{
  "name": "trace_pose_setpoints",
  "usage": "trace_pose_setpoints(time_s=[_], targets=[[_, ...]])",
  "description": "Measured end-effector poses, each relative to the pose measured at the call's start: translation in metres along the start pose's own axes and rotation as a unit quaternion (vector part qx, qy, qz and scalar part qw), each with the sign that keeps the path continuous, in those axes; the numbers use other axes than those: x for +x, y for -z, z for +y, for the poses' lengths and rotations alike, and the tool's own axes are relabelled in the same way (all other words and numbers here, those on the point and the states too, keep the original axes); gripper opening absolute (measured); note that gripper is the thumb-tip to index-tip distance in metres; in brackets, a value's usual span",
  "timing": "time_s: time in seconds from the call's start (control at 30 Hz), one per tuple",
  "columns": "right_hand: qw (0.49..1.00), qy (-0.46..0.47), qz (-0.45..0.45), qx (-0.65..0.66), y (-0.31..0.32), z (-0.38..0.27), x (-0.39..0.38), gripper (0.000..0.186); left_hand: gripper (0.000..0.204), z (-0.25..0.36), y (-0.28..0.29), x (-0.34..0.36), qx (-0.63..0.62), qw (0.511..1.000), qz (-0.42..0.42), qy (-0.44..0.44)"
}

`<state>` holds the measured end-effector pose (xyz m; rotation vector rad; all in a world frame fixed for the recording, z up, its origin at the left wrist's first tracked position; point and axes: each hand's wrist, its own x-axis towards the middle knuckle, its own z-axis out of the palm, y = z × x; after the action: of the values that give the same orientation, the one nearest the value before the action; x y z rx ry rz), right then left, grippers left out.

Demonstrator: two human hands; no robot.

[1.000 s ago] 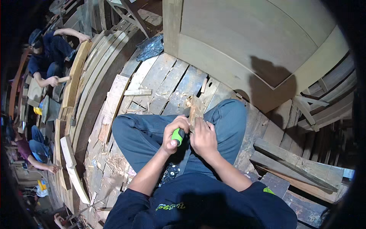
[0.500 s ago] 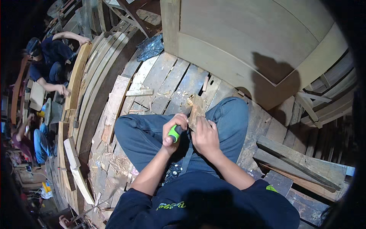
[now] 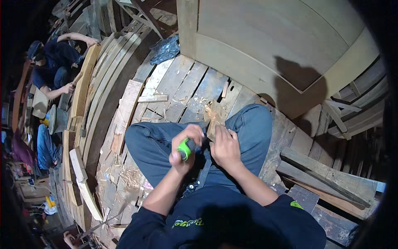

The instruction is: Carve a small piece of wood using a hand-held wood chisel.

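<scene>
Closest in, a dark shirt (image 3: 244,216) fills the foot of the view, and beyond it two legs in blue jeans (image 3: 253,124) are folded on the plank floor (image 3: 182,76). Here are the hands, side by side over the lap! The left hand (image 3: 182,145) is a closed fist around a green and black handle (image 3: 185,149); whatever the handle ends in is mostly lost in shade. Right beside it, the right hand (image 3: 224,147) clasps the near end of a wood block (image 3: 214,118), fingers together over the top, the grip underneath out of sight. And the block itself: between the knees, pointing away from the body, its far end showing pale, freshly cut wood.

Out to the left, shavings (image 3: 132,177) litter the planks; farther on, a short stick (image 3: 153,98) lies near a long pinkish board (image 3: 126,108). Past those, a crumpled dark bag (image 3: 166,50) sits just beside a big wooden panel (image 3: 265,45), a head-shaped shadow falling across its lower corner. Way over left, behind stacked beams (image 3: 118,70), a co-worker (image 3: 47,74) crouches, one hand on a yellowish timber (image 3: 86,83), the other around a wooden shaft (image 3: 77,78).
</scene>
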<state>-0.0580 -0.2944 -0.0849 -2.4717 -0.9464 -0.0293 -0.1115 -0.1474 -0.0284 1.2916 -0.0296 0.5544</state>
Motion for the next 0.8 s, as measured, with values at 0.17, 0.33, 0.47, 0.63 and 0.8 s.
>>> trace_pose_setpoints(time_s=[0.17, 0.33, 0.47, 0.63, 0.8], targets=[[1.000, 0.008, -0.001, 0.019, 0.003, -0.006, 0.002, 0.062, 0.088, -0.008, 0.004, -0.004, -0.039, 0.997, 0.036, -0.051], [1.000, 0.007, -0.011, -0.012, -0.002, 0.003, 0.003, 0.063, 0.087, 0.019, 0.004, -0.015, -0.002, 0.999, -0.033, -0.028], [0.999, -0.010, -0.023, 0.036, 0.006, -0.005, 0.005, 0.065, 0.089, 0.018, 0.006, -0.017, -0.032, 0.998, 0.045, -0.044], [1.000, 0.009, -0.001, 0.004, 0.001, 0.000, 0.003, 0.064, 0.090, 0.037, 0.002, -0.026, 0.019, 0.997, -0.032, -0.063], [1.000, 0.020, 0.017, 0.014, 0.006, -0.004, 0.005, 0.061, 0.093, 0.044, -0.001, -0.026, 0.029, 0.999, -0.019, -0.034]])
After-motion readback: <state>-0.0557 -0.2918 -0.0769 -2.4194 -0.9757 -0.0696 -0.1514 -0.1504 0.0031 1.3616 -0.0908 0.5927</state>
